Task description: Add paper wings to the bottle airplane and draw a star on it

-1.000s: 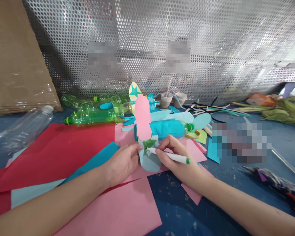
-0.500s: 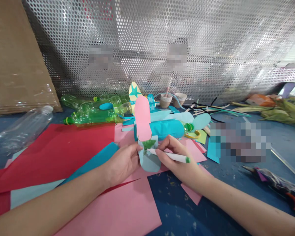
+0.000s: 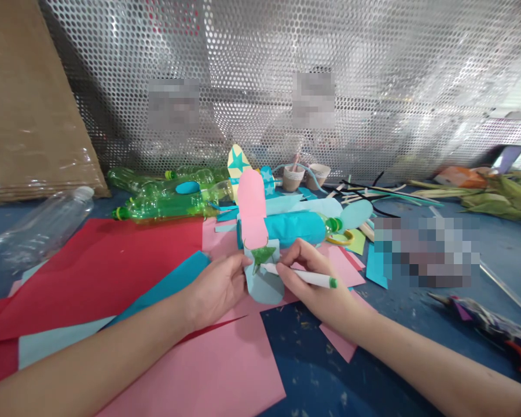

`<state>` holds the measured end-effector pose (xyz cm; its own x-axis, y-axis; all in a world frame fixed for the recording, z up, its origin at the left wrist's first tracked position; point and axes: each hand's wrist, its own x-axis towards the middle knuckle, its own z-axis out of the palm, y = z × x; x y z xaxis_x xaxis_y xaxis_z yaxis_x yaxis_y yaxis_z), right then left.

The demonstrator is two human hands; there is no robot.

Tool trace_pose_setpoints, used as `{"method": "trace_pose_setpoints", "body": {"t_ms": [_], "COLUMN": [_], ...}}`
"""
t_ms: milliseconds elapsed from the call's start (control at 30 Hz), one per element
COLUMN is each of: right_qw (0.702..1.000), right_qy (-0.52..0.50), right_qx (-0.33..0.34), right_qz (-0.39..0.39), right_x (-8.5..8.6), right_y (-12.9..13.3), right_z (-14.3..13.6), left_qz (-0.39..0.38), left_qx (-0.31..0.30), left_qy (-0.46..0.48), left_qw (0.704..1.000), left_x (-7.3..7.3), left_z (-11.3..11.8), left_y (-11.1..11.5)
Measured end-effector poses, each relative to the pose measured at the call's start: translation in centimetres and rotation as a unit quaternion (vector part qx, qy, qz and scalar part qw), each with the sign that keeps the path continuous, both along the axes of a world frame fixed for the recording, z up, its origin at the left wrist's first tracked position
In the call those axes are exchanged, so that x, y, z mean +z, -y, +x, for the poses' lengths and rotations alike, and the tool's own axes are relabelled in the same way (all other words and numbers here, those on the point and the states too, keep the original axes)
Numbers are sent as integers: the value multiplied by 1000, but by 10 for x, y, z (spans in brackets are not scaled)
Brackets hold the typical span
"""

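Note:
My right hand (image 3: pixel 315 278) grips a white marker (image 3: pixel 310 278) with a green end, its tip against a green star (image 3: pixel 263 255) on a light blue paper piece (image 3: pixel 267 289). That piece has a rounded lower end and joins a bottle wrapped in blue paper (image 3: pixel 295 227). My left hand (image 3: pixel 219 289) pinches the piece's left edge between thumb and fingers. Above it a pink rounded paper piece (image 3: pixel 252 197) stands up from the wrapped bottle. The bottle's green cap (image 3: pixel 333 224) points right, with a light blue oval (image 3: pixel 356 214) at it.
Red (image 3: pixel 147 266) and pink paper sheets (image 3: pixel 200 370) lie under and left of my hands. Green plastic bottles (image 3: pixel 169 205) and a clear bottle (image 3: pixel 47 226) lie behind on the left. Paper cups (image 3: pixel 293 176) stand by the perforated metal wall (image 3: pixel 252 52). A glue gun (image 3: pixel 495 330) lies right.
The marker and my right hand have shifted very slightly at the green star. My left hand keeps its place on the paper piece.

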<state>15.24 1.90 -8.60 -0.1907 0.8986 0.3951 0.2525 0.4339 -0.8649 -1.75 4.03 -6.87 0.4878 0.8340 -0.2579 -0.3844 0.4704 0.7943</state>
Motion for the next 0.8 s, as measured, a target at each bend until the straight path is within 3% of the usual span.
{"method": "trace_pose_setpoints", "body": {"t_ms": [800], "right_qw": [1000], "right_qy": [2], "right_qx": [-9], "right_qz": [-7], "right_x": [0], "right_y": [0], "right_z": [0], "left_qz": [1], "left_qx": [-12], "left_qy": [6], "left_qw": [1000], "left_x": [-1], "left_z": [-1], "left_y": [0]}}
